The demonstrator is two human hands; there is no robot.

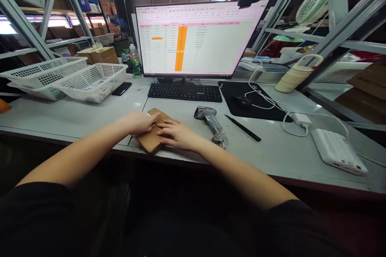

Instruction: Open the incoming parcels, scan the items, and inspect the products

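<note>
A small brown cardboard box point(148, 142) lies at a slant near the front edge of the desk. My left hand point(141, 122) is on its left side, fingers curled in against the cardboard and the index finger pointing across the top. A small light-coloured mark or gap shows by those fingertips; I cannot tell what it is. From the right, my right hand point(178, 134) rests on the box with its fingers spread over the top. Just right of that hand lies a grey barcode scanner point(212, 122), its handle end wrapped in clear plastic.
A black pen-like stick point(243, 128) lies right of the scanner. Behind stand a keyboard point(184, 92) and a monitor point(217, 48). White baskets point(96, 82) and a phone point(122, 88) are at left. A mouse pad point(238, 110), cables and a white power bank point(337, 150) occupy the right.
</note>
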